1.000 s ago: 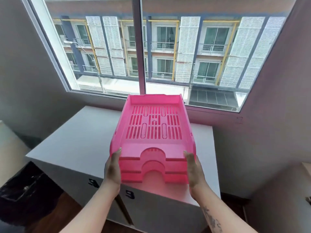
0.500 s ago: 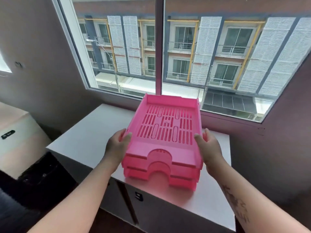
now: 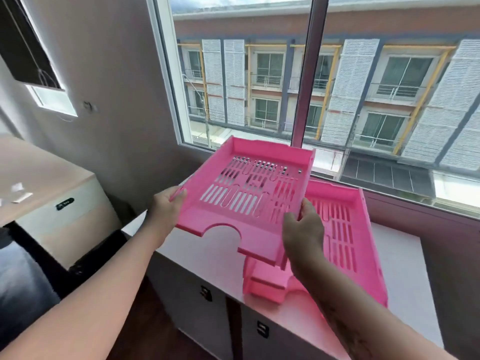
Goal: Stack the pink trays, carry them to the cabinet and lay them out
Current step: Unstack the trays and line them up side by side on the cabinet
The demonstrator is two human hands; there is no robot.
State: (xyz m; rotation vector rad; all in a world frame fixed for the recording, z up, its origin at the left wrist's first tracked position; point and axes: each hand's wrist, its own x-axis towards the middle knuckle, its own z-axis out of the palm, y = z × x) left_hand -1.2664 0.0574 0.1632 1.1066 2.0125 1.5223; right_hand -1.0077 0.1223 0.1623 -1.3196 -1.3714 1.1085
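I hold the top pink tray in the air, tilted, above the left half of the white cabinet. My left hand grips its left rim and my right hand grips its right rim. The remaining pink trays rest stacked on the cabinet top to the right, partly hidden behind my right hand and the lifted tray. The lifted tray has a slotted floor and a half-round notch in its near edge.
A large window rises directly behind the cabinet. The cabinet doors carry dark number labels. A beige unit stands to the left, with a dark object on the floor below it.
The stack was set on the cabinet. Both hands then lifted the top tray off it and moved it up and to the left; the view turned left.
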